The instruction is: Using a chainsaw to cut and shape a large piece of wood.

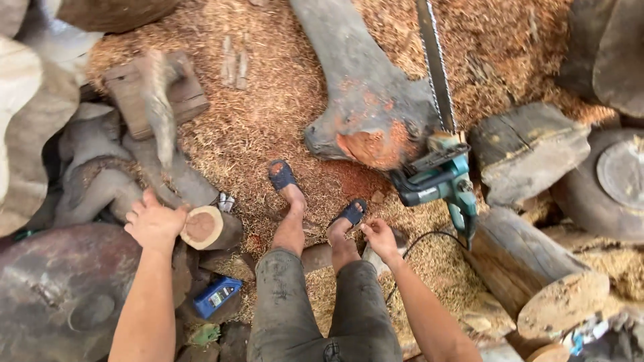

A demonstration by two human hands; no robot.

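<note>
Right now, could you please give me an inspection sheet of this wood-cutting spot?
Surface: ground covered in sawdust.
Job's things: cut branch under left hand; chainsaw lying beside big log, unheld.
Clutter: blue can, wood block, logs at right.
Grippers: left hand rests on the branch; right hand down by the sandalled right foot, grip cannot be told.
Cables: black cord running toward the chainsaw.
Surroundings: grey logs and stumps all round.
</note>
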